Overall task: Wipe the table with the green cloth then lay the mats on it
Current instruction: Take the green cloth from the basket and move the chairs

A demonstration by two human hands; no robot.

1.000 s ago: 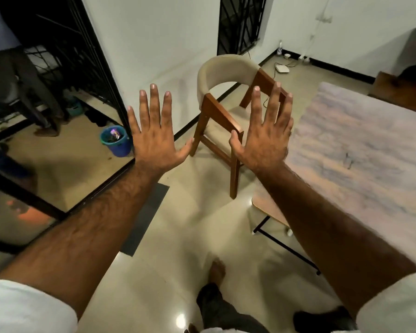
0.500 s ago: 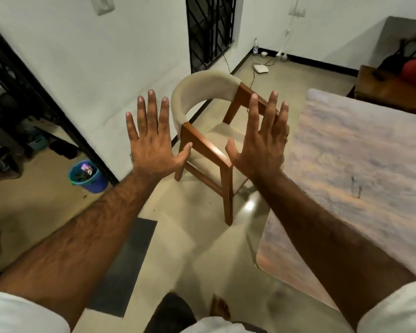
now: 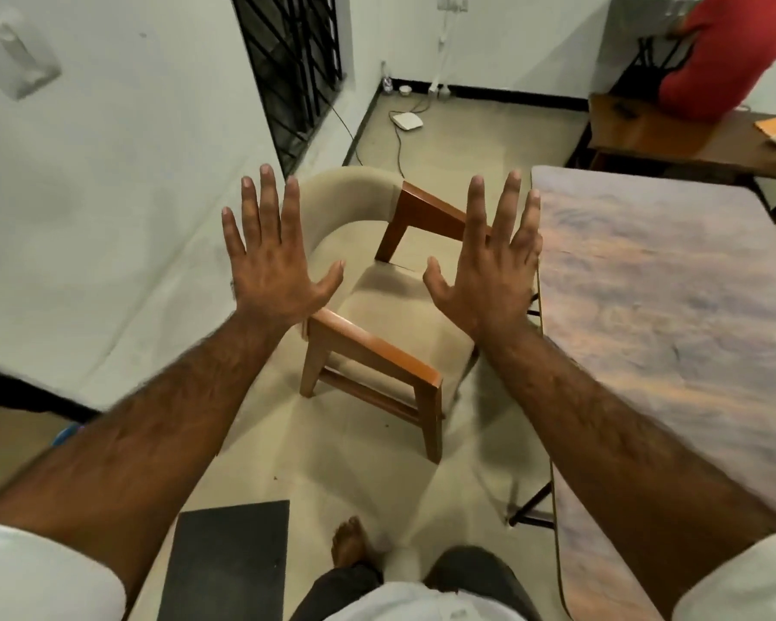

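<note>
Table — just beside right hand, fingers spread.

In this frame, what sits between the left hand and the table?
In the head view, the wooden chair and the raised right hand lie between the left hand and the table. Neither hand holds anything.
</note>
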